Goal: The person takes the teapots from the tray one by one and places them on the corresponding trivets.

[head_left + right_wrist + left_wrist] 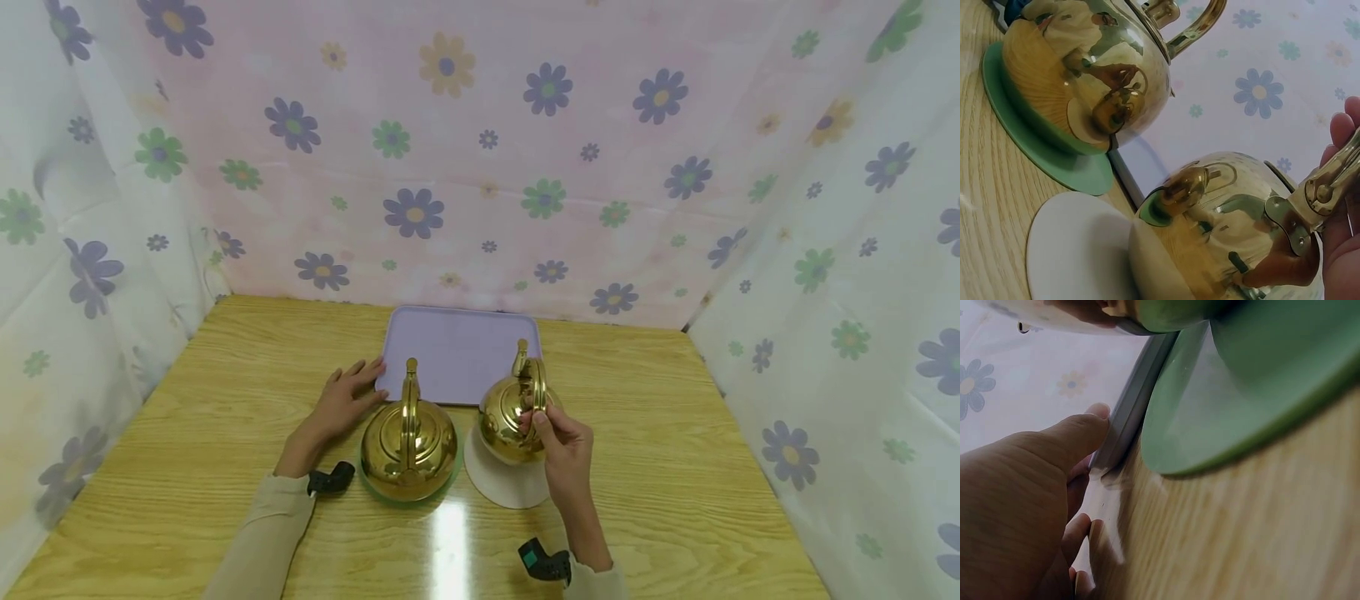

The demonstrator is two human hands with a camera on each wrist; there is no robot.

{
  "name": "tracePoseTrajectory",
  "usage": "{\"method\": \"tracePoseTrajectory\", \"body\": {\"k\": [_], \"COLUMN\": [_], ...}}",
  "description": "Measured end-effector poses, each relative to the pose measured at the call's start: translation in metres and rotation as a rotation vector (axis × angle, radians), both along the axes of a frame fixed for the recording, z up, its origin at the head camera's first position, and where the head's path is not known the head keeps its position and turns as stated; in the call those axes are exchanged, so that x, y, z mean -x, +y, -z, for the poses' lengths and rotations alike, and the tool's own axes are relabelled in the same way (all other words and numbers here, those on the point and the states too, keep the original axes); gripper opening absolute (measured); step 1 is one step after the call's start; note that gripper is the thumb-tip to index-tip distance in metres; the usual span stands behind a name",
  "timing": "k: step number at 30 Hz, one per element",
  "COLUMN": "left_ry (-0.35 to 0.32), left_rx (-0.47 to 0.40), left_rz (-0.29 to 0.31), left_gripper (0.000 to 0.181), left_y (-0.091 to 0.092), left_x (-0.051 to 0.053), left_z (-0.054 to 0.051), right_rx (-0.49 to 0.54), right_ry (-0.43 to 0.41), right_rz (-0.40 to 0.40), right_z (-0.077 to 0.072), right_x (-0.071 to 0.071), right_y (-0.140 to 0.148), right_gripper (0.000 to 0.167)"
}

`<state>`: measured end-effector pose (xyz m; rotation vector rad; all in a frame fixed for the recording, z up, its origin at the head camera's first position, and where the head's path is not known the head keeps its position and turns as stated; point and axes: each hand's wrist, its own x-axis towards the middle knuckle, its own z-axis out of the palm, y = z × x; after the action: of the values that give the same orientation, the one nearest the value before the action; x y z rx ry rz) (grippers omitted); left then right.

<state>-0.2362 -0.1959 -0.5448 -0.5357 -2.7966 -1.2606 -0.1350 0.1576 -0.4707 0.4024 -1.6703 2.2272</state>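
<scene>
My right hand [566,450] grips the handle of a small gold kettle [501,421]. This kettle is held up and tilted over a round white mat [504,487], with its spout pointing away near the tray's front right corner. On a round green mat [1175,434] sits a larger gold kettle [384,457], upright. My left hand [341,404] touches the left edge of a lilac tray [450,354], thumb near its front corner and fingers spread. In the left wrist view, part of the fingers is hidden behind the thumb and palm.
The wooden table [660,467] carries everything. Flowered curtains [480,167] hang behind it and at both sides. The larger kettle stands close to the tray's front edge, between the two hands. Each wrist wears a black camera [546,562].
</scene>
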Motion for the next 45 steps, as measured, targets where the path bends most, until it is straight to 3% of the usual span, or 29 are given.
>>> {"method": "tracePoseTrajectory", "body": {"k": [31,36,45], "left_ry": [-0.027,-0.011,0.006], "left_rx": [0.007,0.018,0.026], "left_rz": [0.003,0.001,0.0], "left_gripper": [0.06,0.061,0.058], "left_y": [0.0,0.0,0.001], "left_x": [-0.001,0.0,0.0], "left_z": [-0.005,-0.004,-0.003], "right_rx": [-0.043,-0.054,-0.016], "right_ry": [0.081,0.056,0.088], "right_rz": [-0.102,-0.087,-0.143], "right_z": [0.003,0.004,0.006], "right_x": [-0.014,-0.017,-0.02], "right_y": [0.013,0.013,0.012], "right_gripper": [0.022,0.025,0.025]}}
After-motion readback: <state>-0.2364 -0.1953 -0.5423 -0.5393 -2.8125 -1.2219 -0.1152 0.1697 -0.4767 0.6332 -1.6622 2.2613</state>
